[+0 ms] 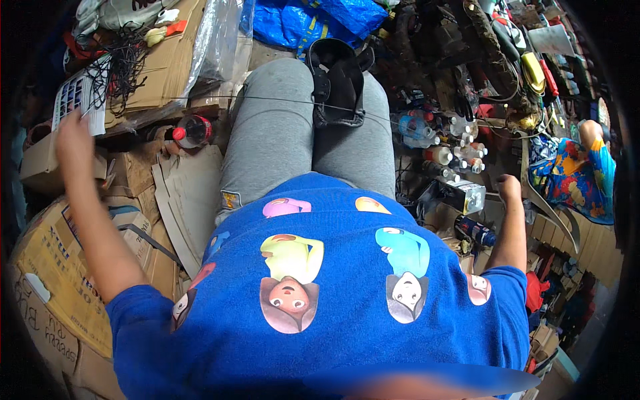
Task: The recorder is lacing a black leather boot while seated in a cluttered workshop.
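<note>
I sit with grey trousers and a blue shirt with cartoon figures filling the middle. A black shoe-like thing lies on my thighs, and a thin dark wire runs across them. My left hand is raised at the far left, blurred, at the lower edge of a white sheet with small coloured squares; whether it grips the sheet is unclear. My right hand is out to the right, curled into a fist, just right of a small metal box. Nothing shows in the fist.
Cardboard boxes and flattened cardboard pile up on the left, with a red-capped dark bottle. Several small bottles, tools and clutter crowd the right. Another person in a colourful blue garment sits at the far right. Blue bags lie ahead.
</note>
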Demonstrator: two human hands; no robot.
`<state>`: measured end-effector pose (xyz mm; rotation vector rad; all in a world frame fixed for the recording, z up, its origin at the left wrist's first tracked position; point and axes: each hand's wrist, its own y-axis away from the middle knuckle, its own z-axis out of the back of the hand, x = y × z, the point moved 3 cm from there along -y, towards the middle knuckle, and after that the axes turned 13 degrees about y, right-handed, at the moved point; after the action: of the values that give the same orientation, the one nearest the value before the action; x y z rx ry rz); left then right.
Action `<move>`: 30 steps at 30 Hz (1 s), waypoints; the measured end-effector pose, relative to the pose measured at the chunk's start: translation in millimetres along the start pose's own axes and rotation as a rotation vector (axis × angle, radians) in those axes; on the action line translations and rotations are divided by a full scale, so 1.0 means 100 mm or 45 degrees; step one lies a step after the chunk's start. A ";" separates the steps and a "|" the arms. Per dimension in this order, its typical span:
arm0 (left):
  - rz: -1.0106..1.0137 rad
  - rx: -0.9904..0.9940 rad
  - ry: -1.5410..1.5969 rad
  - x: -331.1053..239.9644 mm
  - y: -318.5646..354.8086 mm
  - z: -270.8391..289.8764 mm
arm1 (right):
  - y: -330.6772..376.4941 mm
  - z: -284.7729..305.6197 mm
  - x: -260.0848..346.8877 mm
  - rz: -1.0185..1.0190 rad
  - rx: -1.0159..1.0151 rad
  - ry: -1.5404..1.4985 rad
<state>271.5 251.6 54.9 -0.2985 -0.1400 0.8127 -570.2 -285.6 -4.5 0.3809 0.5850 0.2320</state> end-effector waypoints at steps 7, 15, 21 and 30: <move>-0.778 0.627 1.483 -3.45 0.35 -0.07 | 0.69 1.37 2.59 0.935 -0.175 -1.125; -0.967 1.022 1.475 -4.27 0.28 -0.49 | 0.77 1.83 3.45 1.348 -0.226 -1.084; -0.961 1.291 1.562 -4.27 0.26 -0.69 | 0.82 1.77 3.50 1.462 -0.189 -1.084; -0.920 1.675 1.781 -4.26 0.24 -0.74 | 0.93 1.62 3.45 1.313 -0.167 -1.218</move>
<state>-18.0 -60.0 -26.9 0.4724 1.4778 -0.2576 -207.2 -137.7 -11.4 0.5818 -0.6182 0.9976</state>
